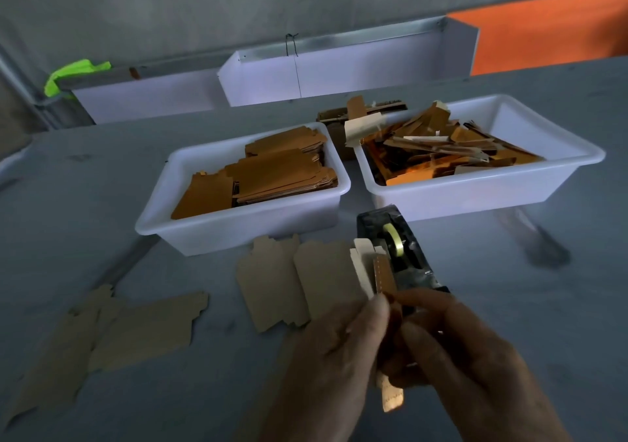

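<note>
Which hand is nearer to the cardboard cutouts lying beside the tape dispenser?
Left. The left hand covers the near edge of the cardboard cutouts; the right hand is further right, before the tape dispenser. Both pinch a cardboard strip.

Tubs, white: left tub (pixel 244 234), right tub (pixel 458 193) — 2. Tape dispenser (pixel 404 258) — 1. Folded carton (pixel 365 265) — 1. Flat cardboard blanks (pixel 272 285) loose on worktop (pixel 509 305) — at least 4.

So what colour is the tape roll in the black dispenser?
The tape roll is pale yellow; head view.
</note>
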A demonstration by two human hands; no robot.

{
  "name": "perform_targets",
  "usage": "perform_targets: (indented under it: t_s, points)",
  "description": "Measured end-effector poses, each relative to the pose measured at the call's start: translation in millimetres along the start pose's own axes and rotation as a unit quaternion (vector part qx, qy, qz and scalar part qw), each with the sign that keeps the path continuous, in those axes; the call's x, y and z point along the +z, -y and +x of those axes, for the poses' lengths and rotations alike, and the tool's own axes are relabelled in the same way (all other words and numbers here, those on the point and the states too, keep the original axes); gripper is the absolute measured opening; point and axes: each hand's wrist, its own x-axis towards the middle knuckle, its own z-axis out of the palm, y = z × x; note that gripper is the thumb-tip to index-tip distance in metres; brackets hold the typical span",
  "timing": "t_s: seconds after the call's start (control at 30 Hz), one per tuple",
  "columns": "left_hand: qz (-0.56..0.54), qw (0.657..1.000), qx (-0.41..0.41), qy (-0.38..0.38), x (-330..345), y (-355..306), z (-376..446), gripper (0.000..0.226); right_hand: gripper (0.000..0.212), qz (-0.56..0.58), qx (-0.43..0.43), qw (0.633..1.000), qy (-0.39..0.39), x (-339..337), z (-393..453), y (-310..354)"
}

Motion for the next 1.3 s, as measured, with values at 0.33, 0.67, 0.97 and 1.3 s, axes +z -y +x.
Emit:
perform_targets:
  t_s: [0.33,0.67,0.97,1.3]
  points:
    - [-0.069,0.984,-0.065,0.152,-9.0,2.0,3.6,0.026,0.035,0.095,0.108,0.989,0.032,-10.0,8.8,-2.0]
    - [0.002,0.998,-0.013,-0.055,-1.5,4.2,-4.8,0.003,0.029,0.158,0.127,0.979,0.009,-8.7,10.8,-12.1]
    - [0.428,0.858,0.211,-0.189,27.7,18.1,-12.9,0.026,0.028,0.151,0.130,0.980,-0.025,0.4,7.1,-8.9]
    - [0.441,0.860,0.194,-0.167,28.8,34.4,-27.8,0.028,0.015,0.038,0.179,0.981,-0.061,6.9,-1.3,-18.6]
